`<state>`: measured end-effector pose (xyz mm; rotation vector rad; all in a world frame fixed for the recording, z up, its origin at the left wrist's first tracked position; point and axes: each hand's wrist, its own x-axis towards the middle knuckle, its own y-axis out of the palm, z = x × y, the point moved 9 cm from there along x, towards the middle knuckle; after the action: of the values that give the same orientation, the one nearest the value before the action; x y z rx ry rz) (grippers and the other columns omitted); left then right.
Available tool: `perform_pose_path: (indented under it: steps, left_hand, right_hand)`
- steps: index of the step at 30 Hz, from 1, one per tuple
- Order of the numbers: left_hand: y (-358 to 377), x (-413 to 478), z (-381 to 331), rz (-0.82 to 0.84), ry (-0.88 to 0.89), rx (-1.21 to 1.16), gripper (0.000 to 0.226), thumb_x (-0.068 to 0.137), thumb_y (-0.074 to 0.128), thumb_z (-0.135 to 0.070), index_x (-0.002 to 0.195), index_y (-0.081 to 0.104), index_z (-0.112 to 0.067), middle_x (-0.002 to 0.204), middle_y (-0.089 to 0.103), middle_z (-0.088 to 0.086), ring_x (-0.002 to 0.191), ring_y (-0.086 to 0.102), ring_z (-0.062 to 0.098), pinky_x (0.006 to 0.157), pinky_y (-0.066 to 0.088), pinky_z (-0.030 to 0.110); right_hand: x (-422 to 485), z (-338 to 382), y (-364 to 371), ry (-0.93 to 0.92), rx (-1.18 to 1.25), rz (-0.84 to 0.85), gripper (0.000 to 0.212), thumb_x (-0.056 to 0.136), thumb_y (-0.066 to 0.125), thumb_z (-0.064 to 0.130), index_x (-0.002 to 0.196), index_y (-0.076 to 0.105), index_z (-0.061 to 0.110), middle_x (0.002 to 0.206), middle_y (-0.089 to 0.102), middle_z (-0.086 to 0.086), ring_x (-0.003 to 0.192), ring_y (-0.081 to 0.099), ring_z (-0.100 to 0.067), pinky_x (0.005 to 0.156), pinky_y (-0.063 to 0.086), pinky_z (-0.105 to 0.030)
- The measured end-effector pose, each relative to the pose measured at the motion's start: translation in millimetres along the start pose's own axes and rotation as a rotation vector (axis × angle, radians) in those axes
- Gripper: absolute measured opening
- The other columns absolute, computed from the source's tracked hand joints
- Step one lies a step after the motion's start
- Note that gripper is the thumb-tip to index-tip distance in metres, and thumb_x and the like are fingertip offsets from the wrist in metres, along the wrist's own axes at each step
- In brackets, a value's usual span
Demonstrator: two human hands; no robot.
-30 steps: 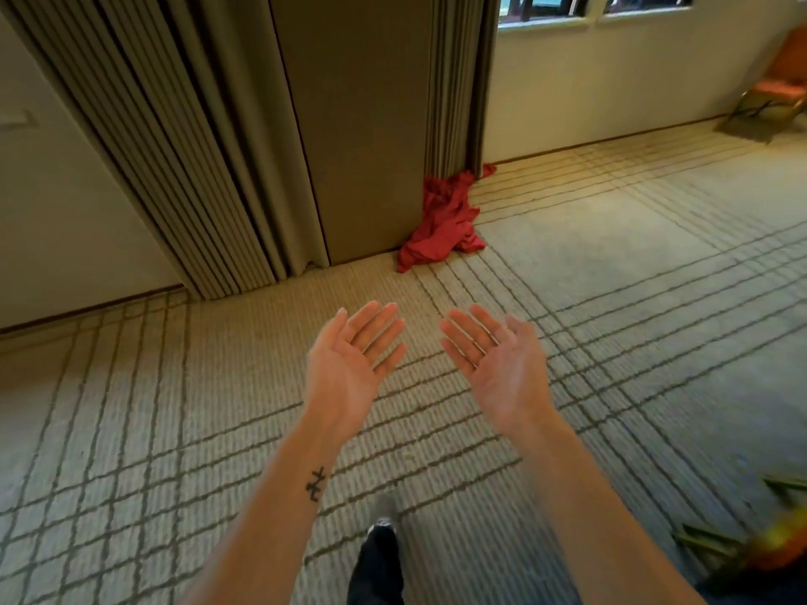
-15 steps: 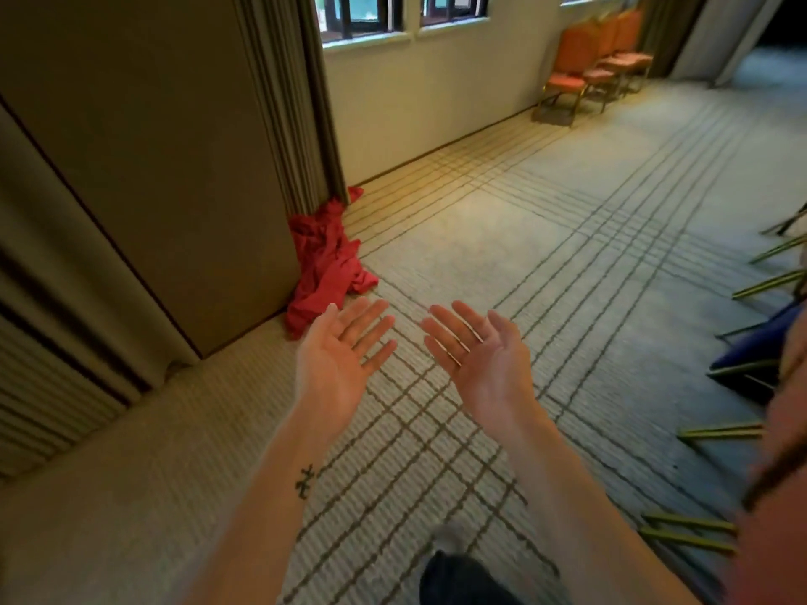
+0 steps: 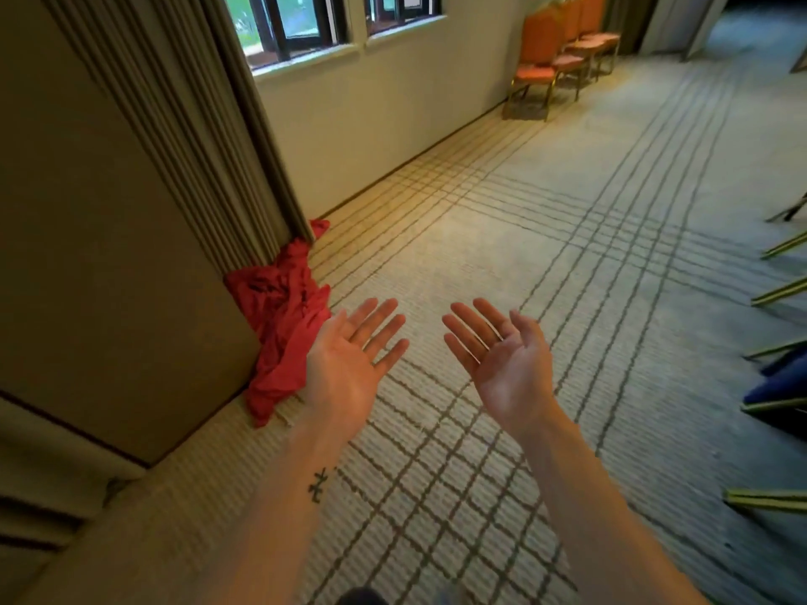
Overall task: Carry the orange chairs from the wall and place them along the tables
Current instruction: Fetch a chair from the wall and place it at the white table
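Standing in a close row at the far edge of the beige grid-lined carpet (image 3: 480, 238), the orange padded chairs with slim gold-coloured metal frames (image 3: 563, 50) have their backs to the cream wall (image 3: 393, 115), near the room's far corner. They look to be three, though the farther ones overlap. They are well apart from both hands.

The left hand (image 3: 349, 364) and the right hand (image 3: 502, 360) are held out palm up over the carpet, side by side. Their fingers are straight and spread, and they grasp and touch nothing.

Each chair will probably behave as a rigid thing of moderate weight: a stiff frame that will not flex, with soft cushioning that gives under the fingers. The fabric should offer good friction, the bare metal less. A sound hold would likely be one hand over the top of the backrest and the other under the front rim of the seat, on frame and not padding. The nearest chair is the freest to lift, since the row stands tight and legs may catch one another.

A crumpled red cloth (image 3: 284, 325) lies on the carpet's left edge at the foot of a tan ribbed folding partition (image 3: 109, 255). Thin olive-gold legs and a dark blue seat (image 3: 777, 382) show at the right edge. No table is in view.
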<state>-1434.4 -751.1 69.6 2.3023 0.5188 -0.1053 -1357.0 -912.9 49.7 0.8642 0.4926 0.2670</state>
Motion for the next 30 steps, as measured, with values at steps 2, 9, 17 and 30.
perform_pose_path:
  steps: [2,9,17,30]
  left_hand:
    - [8,43,-4,0.001,-0.015,-0.007,0.051,0.108,0.032,-0.041,0.139,0.053,-0.007,0.136,0.065,0.013,0.127,0.061,0.031,0.11,0.042,0.052]
    - [31,229,0,0.037,-0.077,-0.022,0.052,0.107,0.034,-0.041,0.14,0.053,-0.006,0.136,0.065,0.014,0.127,0.061,0.032,0.111,0.042,0.053]
    - [64,469,-43,0.153,-0.117,-0.037,0.054,0.105,0.038,-0.042,0.141,0.052,-0.005,0.139,0.063,0.014,0.13,0.059,0.031,0.117,0.035,0.056]
    - [167,793,-57,0.246,-0.231,0.063,0.053,0.105,0.04,-0.042,0.141,0.052,-0.005,0.137,0.064,0.014,0.129,0.06,0.032,0.115,0.037,0.055]
  right_hand:
    - [37,19,5,-0.01,0.005,-0.005,0.049,0.104,0.039,0.034,0.139,0.05,0.002,0.129,0.066,-0.021,0.121,0.063,-0.037,0.112,0.041,-0.05]
    - [202,61,3,-0.019,-0.002,-0.107,0.047,0.104,0.039,0.034,0.138,0.051,0.003,0.128,0.066,-0.02,0.12,0.064,-0.037,0.112,0.041,-0.05]
    - [420,111,63,-0.082,0.033,-0.146,0.048,0.104,0.038,0.033,0.138,0.051,0.003,0.128,0.066,-0.02,0.119,0.064,-0.036,0.11,0.043,-0.049]
    - [710,240,78,-0.184,0.114,-0.19,0.047,0.102,0.041,0.034,0.135,0.053,0.004,0.13,0.065,-0.021,0.121,0.063,-0.037,0.111,0.042,-0.049]
